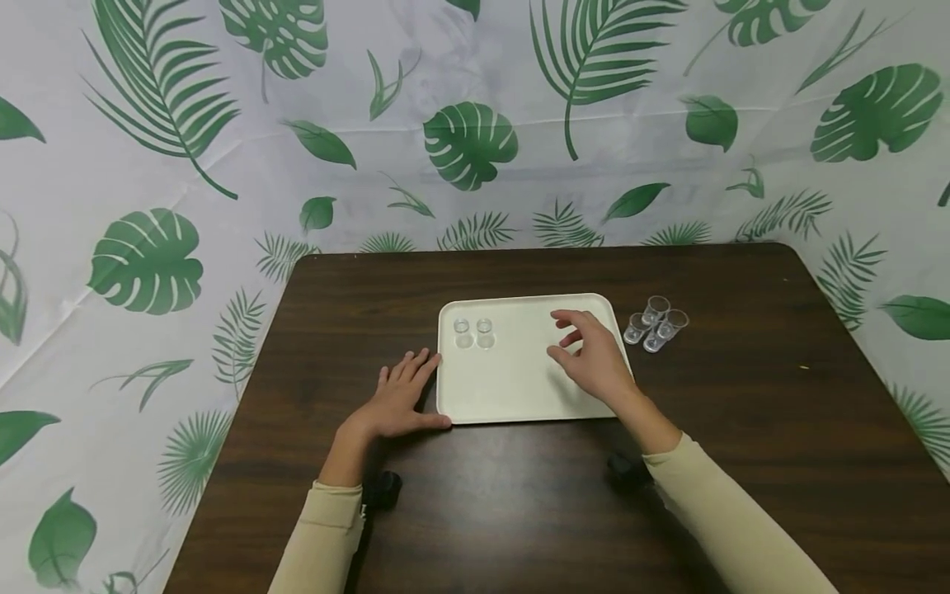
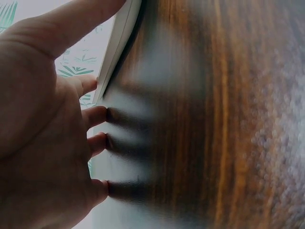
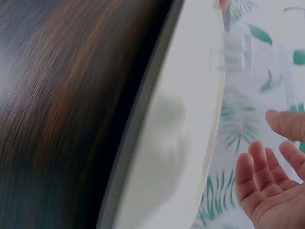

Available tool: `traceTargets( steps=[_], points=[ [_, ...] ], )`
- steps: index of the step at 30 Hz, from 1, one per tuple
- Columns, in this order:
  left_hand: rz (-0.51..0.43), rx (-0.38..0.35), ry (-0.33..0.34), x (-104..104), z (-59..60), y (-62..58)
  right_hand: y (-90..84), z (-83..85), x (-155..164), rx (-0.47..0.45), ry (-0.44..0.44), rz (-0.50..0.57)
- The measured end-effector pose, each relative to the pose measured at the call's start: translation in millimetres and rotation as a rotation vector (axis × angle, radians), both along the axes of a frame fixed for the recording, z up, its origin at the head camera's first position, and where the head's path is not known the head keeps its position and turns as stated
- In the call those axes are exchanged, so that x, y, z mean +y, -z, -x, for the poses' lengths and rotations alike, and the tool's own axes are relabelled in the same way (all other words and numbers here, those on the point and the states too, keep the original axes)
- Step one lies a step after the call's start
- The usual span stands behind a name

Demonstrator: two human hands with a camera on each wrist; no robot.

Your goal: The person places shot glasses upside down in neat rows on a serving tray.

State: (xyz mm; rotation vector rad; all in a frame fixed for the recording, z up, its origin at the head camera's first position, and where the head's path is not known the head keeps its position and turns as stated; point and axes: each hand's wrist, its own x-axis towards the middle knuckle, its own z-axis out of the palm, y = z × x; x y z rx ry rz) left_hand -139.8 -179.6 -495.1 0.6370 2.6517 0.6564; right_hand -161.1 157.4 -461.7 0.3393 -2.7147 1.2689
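- Counted 2 small clear cups (image 1: 473, 332) side by side in the upper left part of the white tray (image 1: 519, 388), at frame centre of the head view.
- Counted 3 more clear cups (image 1: 656, 323) clustered on the dark wooden table (image 1: 519, 511), just right of the tray's upper right corner and apart from it.
- Judged about 2 of 5 cups placed on the tray, 3 left outside it, going by how they lay.
- Found the left hand (image 1: 397, 402) lying flat on the table at the tray's lower left edge, fingers straight and slightly spread, thumb along the tray's near corner; gripped nothing.
- Confirmed in the left wrist view: left fingertips (image 2: 97, 116) pressed to the wood beside the tray rim (image 2: 121, 43).
- Found the right hand (image 1: 594, 355) hovering over the right part of the tray, empty, fingers loosely curled and parted, nearest to the 3 outside cups.
- Confirmed in the right wrist view: right fingers (image 3: 267, 176) relaxed and open above the tray, holding nothing; view blurred.
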Motion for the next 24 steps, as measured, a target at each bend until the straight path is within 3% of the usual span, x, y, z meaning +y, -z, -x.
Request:
traceTargets(
  steps=[7,14,20,24],
  points=[
    [0.003,0.001,-0.002,-1.3,-1.4,2.3,-4.2,-3.4,44.0,0.105,0.161,0.017],
    [0.010,0.004,-0.002,-2.8,-0.6,1.1,-6.7,0.5,89.2,0.146,0.444,0.157],
    [0.011,-0.008,0.004,-2.9,-2.1,-1.1,4.2,3.4,122.6,0.084,0.579,0.130],
    [0.007,-0.005,0.003,-2.7,-2.1,-2.1,10.3,5.1,138.2,-0.007,0.581,0.099]
  ],
)
